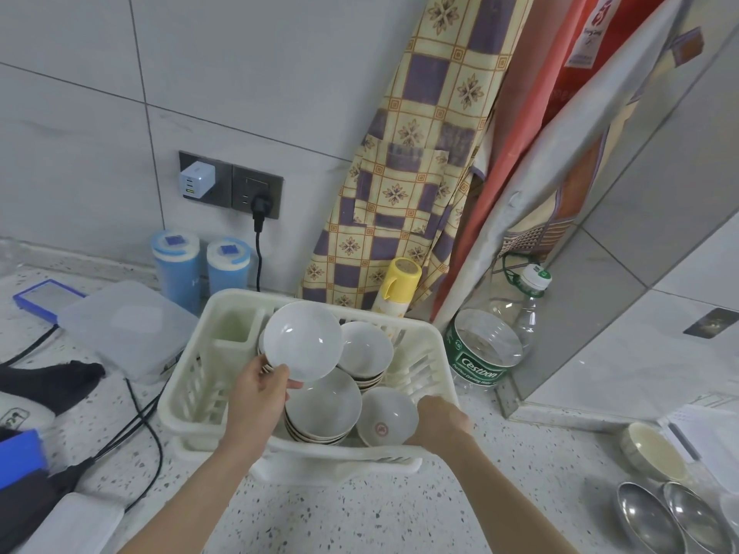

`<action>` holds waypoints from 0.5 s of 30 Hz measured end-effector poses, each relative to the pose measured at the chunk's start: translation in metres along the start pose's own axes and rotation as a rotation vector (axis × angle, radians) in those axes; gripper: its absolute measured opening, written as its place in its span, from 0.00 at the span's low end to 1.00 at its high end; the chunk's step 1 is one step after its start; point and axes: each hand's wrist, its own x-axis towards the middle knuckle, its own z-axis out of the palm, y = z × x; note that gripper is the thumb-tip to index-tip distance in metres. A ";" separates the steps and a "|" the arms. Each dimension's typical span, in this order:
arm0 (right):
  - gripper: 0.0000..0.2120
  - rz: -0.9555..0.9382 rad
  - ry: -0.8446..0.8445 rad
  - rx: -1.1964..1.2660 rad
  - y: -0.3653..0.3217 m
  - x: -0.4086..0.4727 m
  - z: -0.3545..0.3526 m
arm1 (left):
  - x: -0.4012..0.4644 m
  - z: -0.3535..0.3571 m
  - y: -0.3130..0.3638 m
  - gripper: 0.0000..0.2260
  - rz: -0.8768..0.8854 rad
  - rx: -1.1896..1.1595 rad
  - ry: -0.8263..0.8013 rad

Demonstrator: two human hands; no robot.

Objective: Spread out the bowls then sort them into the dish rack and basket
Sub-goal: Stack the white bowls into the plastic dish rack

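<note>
A cream plastic dish rack (192, 393) stands on the speckled counter and holds stacks of white bowls. My left hand (260, 397) grips the rim of a white bowl (304, 339), tilted up above the rack. My right hand (442, 419) holds a small white bowl with a red mark (386, 417) at the rack's front right. A stack of bowls (324, 407) sits between my hands, and another stack (366, 351) lies behind it. A cream bowl (650, 449) and two steel bowls (644, 517) sit on the counter at the right.
A cut plastic water bottle (484, 353) stands right of the rack, a yellow-capped bottle (396, 285) behind it. Two blue canisters (178, 265), a clear lidded box (124, 329) and black cables (140, 413) are at the left. Aprons hang on the wall.
</note>
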 end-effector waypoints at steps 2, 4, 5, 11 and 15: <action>0.25 -0.001 0.009 -0.007 -0.003 0.000 0.001 | 0.001 0.000 -0.001 0.11 0.010 -0.001 0.003; 0.23 -0.003 0.010 -0.002 -0.005 -0.001 0.002 | 0.001 0.000 -0.001 0.12 0.020 0.004 0.002; 0.22 -0.001 0.008 0.001 -0.005 -0.001 0.002 | 0.001 0.000 -0.002 0.12 0.020 0.008 -0.002; 0.20 0.015 0.109 0.089 0.001 -0.009 0.006 | 0.002 0.000 -0.006 0.10 0.012 0.022 -0.035; 0.17 0.020 0.288 0.367 0.012 -0.018 0.020 | 0.003 0.000 -0.008 0.10 0.008 0.029 -0.036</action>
